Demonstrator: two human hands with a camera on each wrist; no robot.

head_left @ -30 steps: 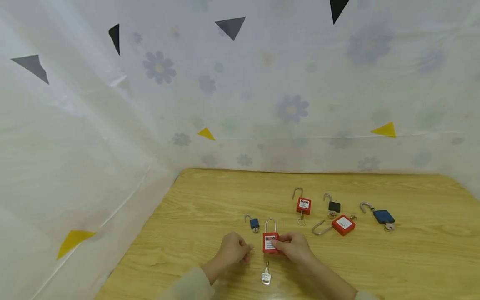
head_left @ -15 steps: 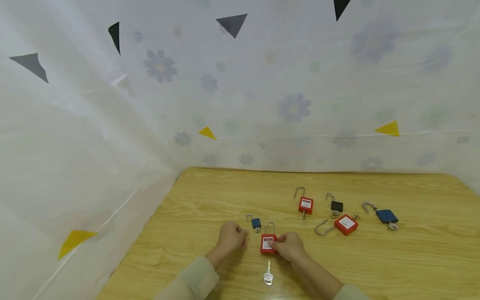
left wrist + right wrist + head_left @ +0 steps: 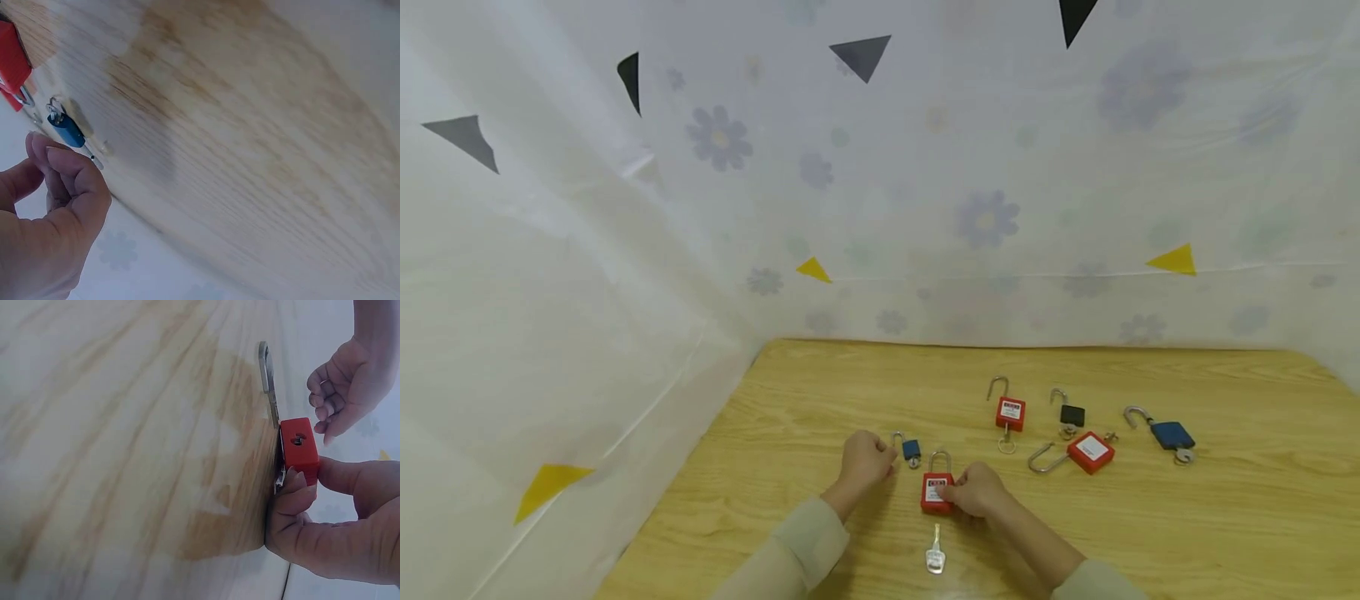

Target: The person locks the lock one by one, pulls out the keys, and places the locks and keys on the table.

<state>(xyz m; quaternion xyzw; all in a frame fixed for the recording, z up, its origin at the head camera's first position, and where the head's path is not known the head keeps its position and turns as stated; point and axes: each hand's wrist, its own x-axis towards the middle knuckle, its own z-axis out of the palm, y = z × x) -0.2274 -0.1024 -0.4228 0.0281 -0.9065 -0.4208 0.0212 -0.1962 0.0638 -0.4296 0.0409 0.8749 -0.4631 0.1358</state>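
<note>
My right hand (image 3: 979, 492) pinches a red padlock (image 3: 935, 504) by its right side, thumb on the white label and fingers behind. Both legs of its steel shackle meet the body. In the right wrist view the keyhole end of the red padlock (image 3: 299, 445) faces the camera, close over the table. A silver key (image 3: 935, 560) lies just in front of it. My left hand (image 3: 865, 460) hovers to the left with loosely curled fingers, holding nothing. Beside its fingertips lies a small blue padlock (image 3: 912, 449) with its shackle open and a key in it.
Farther right on the wooden table (image 3: 820, 392) lie several unlocked padlocks with keys: a red one (image 3: 1011, 414), a black one (image 3: 1072, 416), another red one (image 3: 1091, 452) and a larger blue one (image 3: 1172, 435). A patterned white curtain (image 3: 925, 167) hangs behind the table.
My left hand has moved away from me, up beside the small blue padlock. The red padlock in my right hand has shifted slightly toward me and a little left.
</note>
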